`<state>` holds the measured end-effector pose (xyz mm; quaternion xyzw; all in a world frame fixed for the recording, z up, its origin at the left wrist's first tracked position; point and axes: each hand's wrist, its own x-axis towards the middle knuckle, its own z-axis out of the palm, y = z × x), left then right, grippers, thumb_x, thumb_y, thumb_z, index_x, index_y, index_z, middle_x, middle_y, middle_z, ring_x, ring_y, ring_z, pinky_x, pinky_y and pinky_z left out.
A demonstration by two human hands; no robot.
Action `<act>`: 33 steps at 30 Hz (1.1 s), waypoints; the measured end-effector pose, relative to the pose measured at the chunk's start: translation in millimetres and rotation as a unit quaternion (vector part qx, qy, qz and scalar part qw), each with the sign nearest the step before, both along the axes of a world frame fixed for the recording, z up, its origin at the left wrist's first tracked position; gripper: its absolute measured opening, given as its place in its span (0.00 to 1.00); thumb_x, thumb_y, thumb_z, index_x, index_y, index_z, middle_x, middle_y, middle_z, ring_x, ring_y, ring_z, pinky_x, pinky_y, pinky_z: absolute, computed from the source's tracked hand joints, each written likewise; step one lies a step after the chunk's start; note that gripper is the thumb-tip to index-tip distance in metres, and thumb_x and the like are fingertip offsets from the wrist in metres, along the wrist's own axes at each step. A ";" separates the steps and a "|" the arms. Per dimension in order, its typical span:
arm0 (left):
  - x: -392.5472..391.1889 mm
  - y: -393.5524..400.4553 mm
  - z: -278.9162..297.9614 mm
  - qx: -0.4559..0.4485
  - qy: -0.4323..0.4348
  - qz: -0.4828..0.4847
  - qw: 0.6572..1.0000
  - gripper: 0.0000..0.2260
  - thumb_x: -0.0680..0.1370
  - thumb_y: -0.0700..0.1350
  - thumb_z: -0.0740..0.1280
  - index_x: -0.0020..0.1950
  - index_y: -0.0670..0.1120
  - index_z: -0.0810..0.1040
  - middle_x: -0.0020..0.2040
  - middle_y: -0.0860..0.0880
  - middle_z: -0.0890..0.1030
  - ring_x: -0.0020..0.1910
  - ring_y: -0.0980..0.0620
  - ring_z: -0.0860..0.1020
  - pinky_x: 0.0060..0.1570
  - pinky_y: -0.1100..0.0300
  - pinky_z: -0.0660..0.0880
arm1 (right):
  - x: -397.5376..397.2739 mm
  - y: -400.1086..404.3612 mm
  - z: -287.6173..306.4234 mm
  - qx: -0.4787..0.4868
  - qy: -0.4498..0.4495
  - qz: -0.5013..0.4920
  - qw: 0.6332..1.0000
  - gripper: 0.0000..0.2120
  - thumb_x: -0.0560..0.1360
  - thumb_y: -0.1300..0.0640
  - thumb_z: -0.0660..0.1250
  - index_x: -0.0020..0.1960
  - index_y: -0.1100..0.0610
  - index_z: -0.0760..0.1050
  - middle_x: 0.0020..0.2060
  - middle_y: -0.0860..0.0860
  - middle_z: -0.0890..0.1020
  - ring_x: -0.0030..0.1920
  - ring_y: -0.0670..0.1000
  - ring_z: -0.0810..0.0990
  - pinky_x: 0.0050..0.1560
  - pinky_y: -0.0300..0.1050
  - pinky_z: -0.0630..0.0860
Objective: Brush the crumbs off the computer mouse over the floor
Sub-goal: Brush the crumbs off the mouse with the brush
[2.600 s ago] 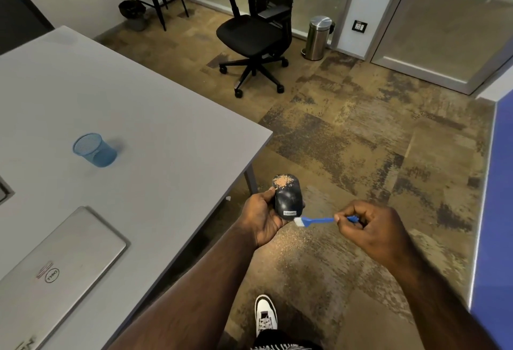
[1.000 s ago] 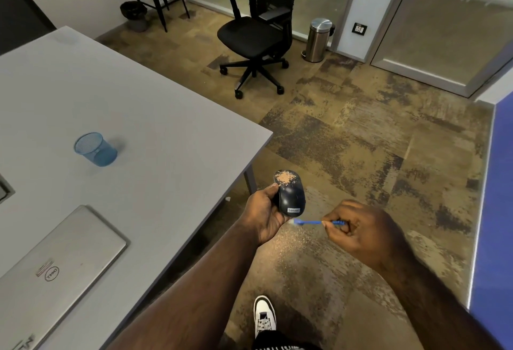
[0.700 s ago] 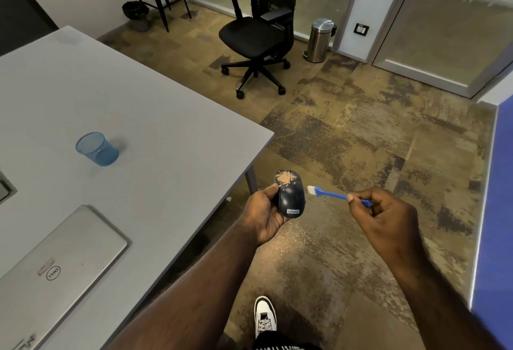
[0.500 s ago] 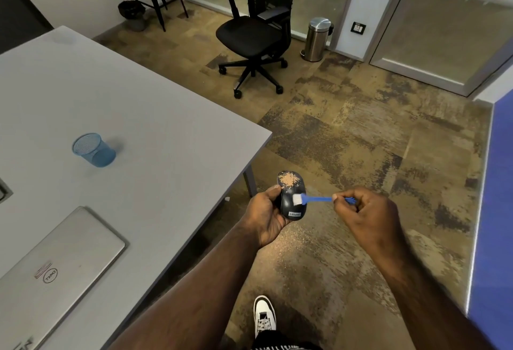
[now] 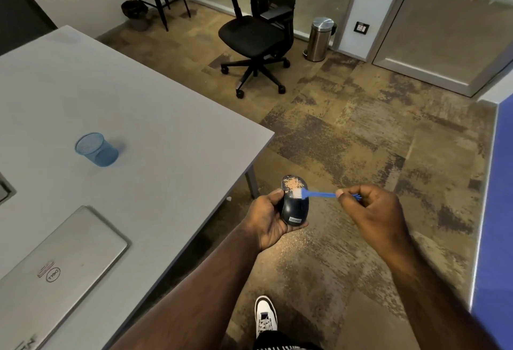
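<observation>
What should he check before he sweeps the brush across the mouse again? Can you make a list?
1. Mouse held firmly in the left hand: ok.
2. Brush pinched by the right hand: ok.
3. Bristles touching the mouse at the edge of the crumbs: ok.
4. Mouse over the floor, off the table: ok.
5. Crumbs all gone: not ok, a patch sits on the far end.
6. Crumbs missing the shoe: cannot tell.

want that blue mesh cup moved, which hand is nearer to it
Left. The left hand holds the mouse just off the table corner; the right hand is farther from the blue mesh cup.
</observation>
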<state>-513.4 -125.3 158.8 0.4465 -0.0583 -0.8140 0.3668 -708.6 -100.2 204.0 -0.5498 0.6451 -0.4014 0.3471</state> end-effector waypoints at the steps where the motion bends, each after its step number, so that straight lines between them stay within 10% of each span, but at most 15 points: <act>1: -1.4 -0.2 -0.1 0.000 -0.004 -0.005 1.000 0.18 0.84 0.46 0.51 0.68 0.41 0.70 0.58 0.39 0.77 0.50 0.41 0.78 0.57 0.39 0.71 | 4.5 0.9 0.1 0.003 0.003 0.025 1.000 0.06 0.75 0.57 0.72 0.39 0.51 0.81 0.20 0.40 0.74 0.18 0.40 0.66 0.18 0.32 0.61; 33: -5.3 -1.6 -2.3 0.007 0.011 -0.023 1.000 0.15 0.83 0.48 0.51 0.57 0.43 0.74 0.56 0.38 0.76 0.49 0.41 0.77 0.48 0.45 0.74 | -19.9 -15.8 -25.7 0.049 0.054 -0.120 0.990 0.06 0.75 0.54 0.71 0.42 0.55 0.83 0.20 0.45 0.73 0.22 0.46 0.69 0.20 0.43 0.71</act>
